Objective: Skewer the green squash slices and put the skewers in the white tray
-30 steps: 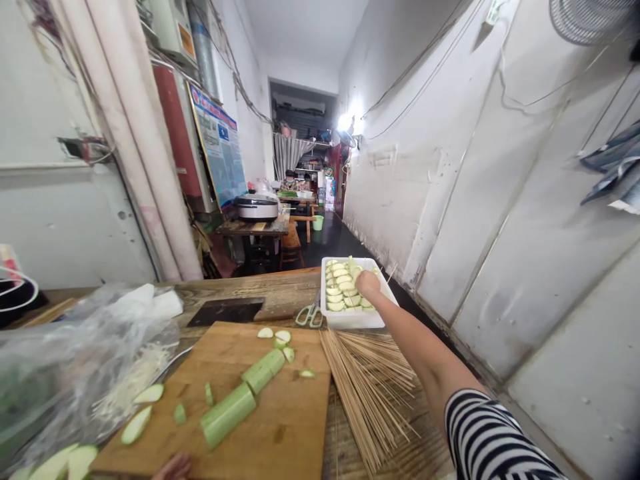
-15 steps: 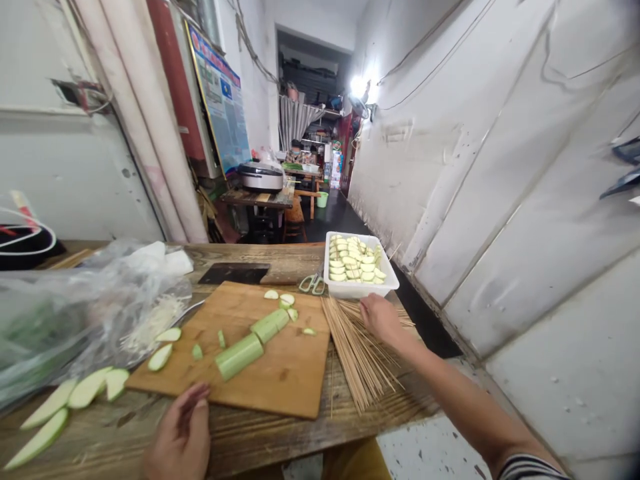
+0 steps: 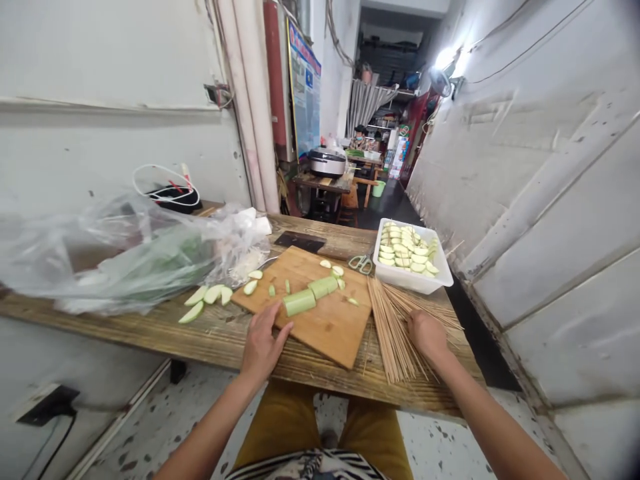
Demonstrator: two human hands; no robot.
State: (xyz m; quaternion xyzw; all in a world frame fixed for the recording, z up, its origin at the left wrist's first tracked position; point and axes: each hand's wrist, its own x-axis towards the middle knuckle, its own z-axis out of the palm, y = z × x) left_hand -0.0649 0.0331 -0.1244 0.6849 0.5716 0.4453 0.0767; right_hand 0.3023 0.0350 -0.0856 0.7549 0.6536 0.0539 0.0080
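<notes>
My left hand [image 3: 263, 340] has its thumb and fingers apart at the near-left edge of the wooden cutting board [image 3: 333, 333]. Its fingertips are close to a thick peeled piece of pale green gourd [image 3: 300, 303]. Behind that piece lie more cut gourd sections [image 3: 324, 287], with small scraps around them. To the right, my right hand [image 3: 427, 332] is closed over a fanned pile of bamboo skewers [image 3: 393, 333], its fingertips among the sticks and partly hidden. A white plastic tub [image 3: 410, 282] holds skewered gourd slices [image 3: 403, 247] beyond the pile.
Loose gourd slices [image 3: 213, 294] lie on the wooden table left of the board. Clear plastic bags [image 3: 135, 260] with greens cover the table's left part. Green-handled scissors [image 3: 361, 265] sit beside the tub. Another person [image 3: 359, 137] is far back in the passage.
My view has tipped down and turned left. My left hand has moved forward to the board by the gourd piece. My right hand has come nearer, lower over the skewers.
</notes>
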